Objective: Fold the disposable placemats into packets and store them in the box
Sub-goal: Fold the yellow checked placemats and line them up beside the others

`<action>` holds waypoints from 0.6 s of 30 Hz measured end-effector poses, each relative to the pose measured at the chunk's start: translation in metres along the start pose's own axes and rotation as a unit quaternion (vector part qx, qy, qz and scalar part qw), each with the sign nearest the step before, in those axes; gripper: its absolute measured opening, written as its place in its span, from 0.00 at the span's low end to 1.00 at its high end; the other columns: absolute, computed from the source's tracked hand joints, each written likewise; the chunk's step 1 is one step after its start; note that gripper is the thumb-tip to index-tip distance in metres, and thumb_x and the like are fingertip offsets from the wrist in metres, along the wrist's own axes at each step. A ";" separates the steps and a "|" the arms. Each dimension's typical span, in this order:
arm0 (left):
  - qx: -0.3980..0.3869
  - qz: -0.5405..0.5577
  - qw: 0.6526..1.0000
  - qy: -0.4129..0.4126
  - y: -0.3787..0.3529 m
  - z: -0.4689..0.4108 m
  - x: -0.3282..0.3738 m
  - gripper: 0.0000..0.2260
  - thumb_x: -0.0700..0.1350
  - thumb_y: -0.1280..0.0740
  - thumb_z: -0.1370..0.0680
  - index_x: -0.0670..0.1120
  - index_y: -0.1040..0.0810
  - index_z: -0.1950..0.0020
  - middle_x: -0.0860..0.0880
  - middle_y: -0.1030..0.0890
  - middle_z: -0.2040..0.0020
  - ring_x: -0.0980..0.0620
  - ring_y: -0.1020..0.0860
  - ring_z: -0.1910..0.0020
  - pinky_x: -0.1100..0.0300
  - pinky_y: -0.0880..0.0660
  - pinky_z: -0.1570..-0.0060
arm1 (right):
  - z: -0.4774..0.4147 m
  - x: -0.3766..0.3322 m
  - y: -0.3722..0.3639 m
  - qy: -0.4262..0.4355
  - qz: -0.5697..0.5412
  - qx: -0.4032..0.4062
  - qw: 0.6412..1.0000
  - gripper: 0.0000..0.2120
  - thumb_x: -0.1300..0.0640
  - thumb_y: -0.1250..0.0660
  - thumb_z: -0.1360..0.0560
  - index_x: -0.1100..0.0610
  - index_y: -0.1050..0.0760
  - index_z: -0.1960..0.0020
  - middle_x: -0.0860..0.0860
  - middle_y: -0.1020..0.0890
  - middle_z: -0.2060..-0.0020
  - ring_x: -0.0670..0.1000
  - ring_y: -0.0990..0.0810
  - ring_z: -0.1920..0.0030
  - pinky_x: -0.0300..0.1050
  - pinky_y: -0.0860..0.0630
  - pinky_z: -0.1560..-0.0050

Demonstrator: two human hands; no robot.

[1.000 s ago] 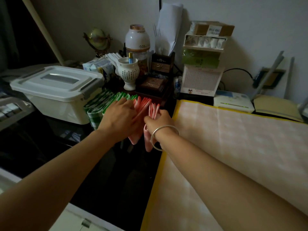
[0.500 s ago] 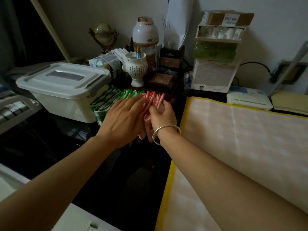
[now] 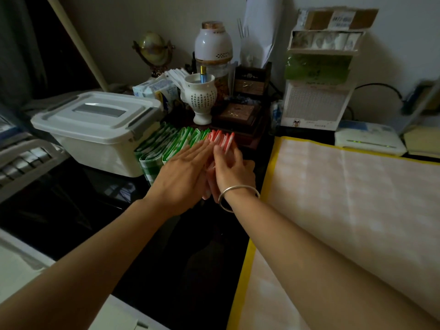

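A row of folded placemat packets stands on edge on the dark table: green checked ones [image 3: 166, 146] on the left, red ones [image 3: 220, 139] on the right. My left hand [image 3: 183, 177] lies flat with straight fingers against the row, where green meets red. My right hand [image 3: 232, 170], with a silver bangle on its wrist, has its fingers curled round the red packets from the right. A white lidded plastic box [image 3: 95, 129] stands shut just left of the row. An unfolded pale placemat with a yellow edge [image 3: 345, 210] lies spread at the right.
Behind the packets stand a white pen vase [image 3: 202, 98], dark wooden boxes [image 3: 240, 113], a white jar [image 3: 213, 46] and stacked cartons [image 3: 319, 75]. A white router [image 3: 369, 141] sits at the back right. A grey rack [image 3: 21, 160] is at the left edge.
Both hands have shifted slightly along the red packets, the left fingers straightening over the row. The camera view has tilted down and right.
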State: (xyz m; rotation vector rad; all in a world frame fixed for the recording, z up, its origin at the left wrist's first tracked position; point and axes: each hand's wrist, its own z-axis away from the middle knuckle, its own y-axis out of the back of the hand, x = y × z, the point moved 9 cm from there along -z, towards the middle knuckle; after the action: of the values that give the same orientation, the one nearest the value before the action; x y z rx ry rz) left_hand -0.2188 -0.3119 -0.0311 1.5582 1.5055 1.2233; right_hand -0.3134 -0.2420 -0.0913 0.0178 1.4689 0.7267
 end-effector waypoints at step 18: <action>-0.070 -0.107 0.988 0.085 -0.006 -0.007 -0.022 0.34 0.59 0.56 0.25 0.46 0.46 0.20 0.47 0.49 0.20 0.53 0.52 0.21 0.56 0.57 0.24 | -0.006 -0.013 -0.031 0.072 -0.058 -0.087 0.992 0.24 0.46 0.47 0.19 0.44 0.44 0.23 0.55 0.34 0.28 0.57 0.29 0.33 0.54 0.32 0.32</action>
State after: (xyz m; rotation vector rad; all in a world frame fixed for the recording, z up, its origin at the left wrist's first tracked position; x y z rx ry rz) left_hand -0.2259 -0.3341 -0.0381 1.1925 1.6103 1.3310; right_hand -0.3046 -0.2743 -0.0942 -0.2567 1.5247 0.7715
